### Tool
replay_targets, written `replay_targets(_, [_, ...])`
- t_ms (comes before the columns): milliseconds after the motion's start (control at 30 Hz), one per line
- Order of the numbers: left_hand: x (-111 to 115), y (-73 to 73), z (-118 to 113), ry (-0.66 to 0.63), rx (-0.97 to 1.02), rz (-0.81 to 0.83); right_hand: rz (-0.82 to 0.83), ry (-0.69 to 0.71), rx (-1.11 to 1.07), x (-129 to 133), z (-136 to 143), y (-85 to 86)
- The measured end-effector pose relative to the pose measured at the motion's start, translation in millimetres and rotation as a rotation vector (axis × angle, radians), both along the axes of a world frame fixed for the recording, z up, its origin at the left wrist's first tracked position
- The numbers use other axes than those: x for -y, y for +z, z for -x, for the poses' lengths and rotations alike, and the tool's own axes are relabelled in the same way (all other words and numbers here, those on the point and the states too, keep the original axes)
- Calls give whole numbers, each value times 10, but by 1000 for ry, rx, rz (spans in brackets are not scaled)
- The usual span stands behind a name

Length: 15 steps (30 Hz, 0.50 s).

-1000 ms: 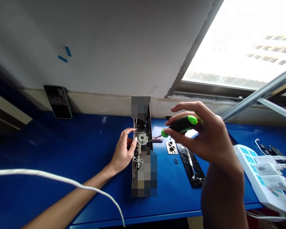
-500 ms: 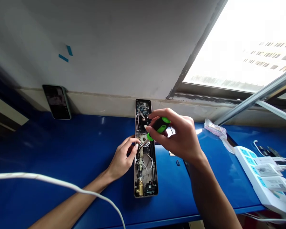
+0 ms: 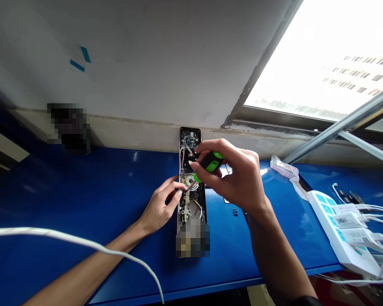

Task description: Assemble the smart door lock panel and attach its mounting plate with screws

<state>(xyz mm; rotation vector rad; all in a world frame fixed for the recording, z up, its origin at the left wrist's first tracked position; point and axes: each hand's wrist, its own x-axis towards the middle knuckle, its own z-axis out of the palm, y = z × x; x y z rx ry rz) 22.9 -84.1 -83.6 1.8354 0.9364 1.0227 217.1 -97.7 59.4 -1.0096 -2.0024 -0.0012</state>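
A long, narrow dark housing (image 3: 206, 204) lies lengthwise on the blue table, its inside showing a circuit board, white wires, a round metal part (image 3: 190, 182) and brass pieces. My right hand (image 3: 232, 172) is closed around a green and black screwdriver (image 3: 210, 163), whose shaft slants down left to the area beside the round part. My left hand (image 3: 162, 202) rests at the housing's left edge, thumb and index finger close together near the screwdriver's tip. Whatever may be between those fingers is too small to make out. The housing's near end is pixelated.
Small dark screws (image 3: 235, 212) lie right of the housing. A white power strip (image 3: 332, 229) with plugged-in chargers and a plastic packet (image 3: 284, 168) are farther right. A white cable (image 3: 83, 242) crosses the left foreground. A pixelated dark object (image 3: 70, 127) leans on the wall.
The whole view has shifted a little, moving things slightly up and left. Both hands keep nearly the same pose at the housing, with the screwdriver still in my right hand.
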Motion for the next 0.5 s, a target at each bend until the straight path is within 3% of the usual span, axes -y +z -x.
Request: replay_targets(500, [5,-18,-2,3,-2,-12,-245,-446,-114,-21,221,-156])
